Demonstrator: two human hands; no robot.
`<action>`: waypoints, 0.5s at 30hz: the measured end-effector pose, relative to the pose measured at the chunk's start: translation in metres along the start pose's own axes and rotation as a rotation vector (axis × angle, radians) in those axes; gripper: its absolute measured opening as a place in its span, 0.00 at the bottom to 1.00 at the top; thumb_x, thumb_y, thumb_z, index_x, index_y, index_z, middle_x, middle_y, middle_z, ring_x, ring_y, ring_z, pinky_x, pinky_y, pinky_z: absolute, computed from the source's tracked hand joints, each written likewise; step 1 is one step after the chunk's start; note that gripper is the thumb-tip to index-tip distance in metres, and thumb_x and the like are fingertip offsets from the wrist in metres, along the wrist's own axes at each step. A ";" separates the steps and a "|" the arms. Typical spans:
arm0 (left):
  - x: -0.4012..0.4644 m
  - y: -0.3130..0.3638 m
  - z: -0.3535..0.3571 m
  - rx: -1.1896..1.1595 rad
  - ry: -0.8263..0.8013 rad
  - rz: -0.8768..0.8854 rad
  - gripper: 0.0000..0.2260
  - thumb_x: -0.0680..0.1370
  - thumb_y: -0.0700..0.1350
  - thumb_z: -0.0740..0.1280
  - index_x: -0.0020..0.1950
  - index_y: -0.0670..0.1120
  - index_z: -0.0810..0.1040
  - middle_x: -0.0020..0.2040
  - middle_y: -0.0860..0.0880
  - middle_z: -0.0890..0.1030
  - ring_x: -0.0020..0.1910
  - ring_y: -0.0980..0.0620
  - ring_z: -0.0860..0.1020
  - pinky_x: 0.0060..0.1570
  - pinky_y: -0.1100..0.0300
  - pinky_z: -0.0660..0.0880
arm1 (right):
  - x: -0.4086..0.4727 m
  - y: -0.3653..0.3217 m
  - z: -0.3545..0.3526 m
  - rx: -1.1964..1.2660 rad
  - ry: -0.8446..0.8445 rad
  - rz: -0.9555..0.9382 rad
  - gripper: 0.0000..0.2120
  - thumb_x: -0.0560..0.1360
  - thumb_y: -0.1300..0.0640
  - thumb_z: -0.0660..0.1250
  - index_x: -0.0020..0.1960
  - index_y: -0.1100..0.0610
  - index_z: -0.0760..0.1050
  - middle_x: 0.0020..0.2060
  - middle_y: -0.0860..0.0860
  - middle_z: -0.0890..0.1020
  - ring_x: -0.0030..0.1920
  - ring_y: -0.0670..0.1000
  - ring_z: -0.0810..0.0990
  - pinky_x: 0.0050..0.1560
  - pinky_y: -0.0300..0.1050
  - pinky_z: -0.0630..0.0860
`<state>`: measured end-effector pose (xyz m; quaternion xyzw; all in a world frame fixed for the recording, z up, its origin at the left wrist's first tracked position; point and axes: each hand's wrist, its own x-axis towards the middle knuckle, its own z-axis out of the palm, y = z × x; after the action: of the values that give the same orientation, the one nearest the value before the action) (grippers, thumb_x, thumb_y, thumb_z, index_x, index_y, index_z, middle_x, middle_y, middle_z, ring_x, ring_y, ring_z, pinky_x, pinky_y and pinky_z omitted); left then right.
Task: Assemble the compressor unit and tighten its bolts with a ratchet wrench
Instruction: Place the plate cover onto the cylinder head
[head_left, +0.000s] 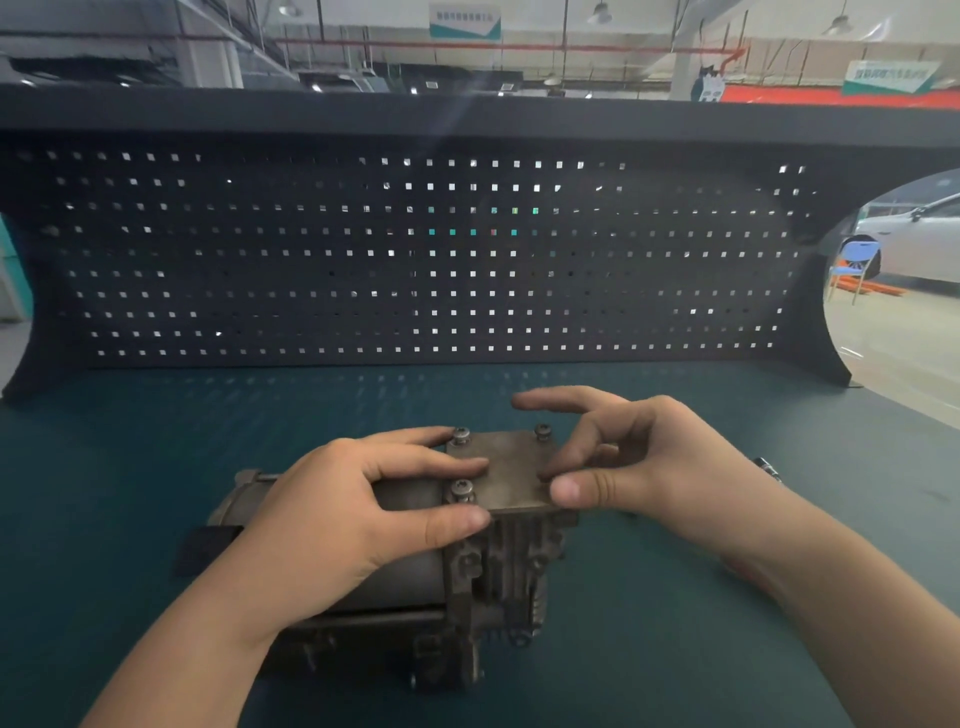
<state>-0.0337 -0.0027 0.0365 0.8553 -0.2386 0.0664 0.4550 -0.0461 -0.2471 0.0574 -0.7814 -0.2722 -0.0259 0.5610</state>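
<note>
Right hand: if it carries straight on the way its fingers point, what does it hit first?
The right hand points leftward over the cover plate. Going on, it would probably meet the left hand fingers lying on that plate, near the bolt; depth is unclear.

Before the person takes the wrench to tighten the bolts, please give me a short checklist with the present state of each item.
1. Cover plate lies flat on the compressor: ok.
2. Three bolts stand in the plate, far left, far right, near left: ok.
3. Fourth bolt at the near right corner: cannot tell, the right hand covers it.
4. Bolts seated fully: not ok, heads stand raised.
5. Left hand steadies the compressor: ok.
6. Wrench within reach: cannot tell, only a metal tip shows behind the right hand.
</note>
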 end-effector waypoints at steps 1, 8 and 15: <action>0.000 0.000 0.000 -0.003 -0.001 0.001 0.28 0.52 0.79 0.69 0.49 0.72 0.81 0.62 0.75 0.73 0.65 0.71 0.70 0.72 0.49 0.64 | 0.000 -0.001 -0.002 0.015 -0.034 0.007 0.03 0.66 0.57 0.78 0.36 0.55 0.84 0.60 0.37 0.78 0.56 0.43 0.81 0.48 0.33 0.75; 0.000 0.000 0.000 -0.008 0.004 0.001 0.28 0.51 0.78 0.69 0.48 0.71 0.82 0.61 0.75 0.74 0.64 0.72 0.71 0.71 0.50 0.66 | 0.001 -0.001 0.001 -0.022 0.013 -0.003 0.06 0.61 0.54 0.77 0.30 0.48 0.80 0.57 0.36 0.79 0.51 0.41 0.82 0.47 0.32 0.74; 0.000 0.000 0.000 0.009 0.005 0.004 0.25 0.53 0.76 0.70 0.48 0.72 0.81 0.61 0.76 0.73 0.64 0.72 0.70 0.71 0.50 0.65 | 0.000 0.003 -0.001 -0.031 -0.053 -0.027 0.05 0.67 0.52 0.74 0.43 0.49 0.85 0.64 0.36 0.75 0.61 0.42 0.77 0.59 0.44 0.76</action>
<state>-0.0335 -0.0028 0.0362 0.8567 -0.2388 0.0704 0.4517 -0.0441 -0.2487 0.0551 -0.7868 -0.2970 -0.0171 0.5409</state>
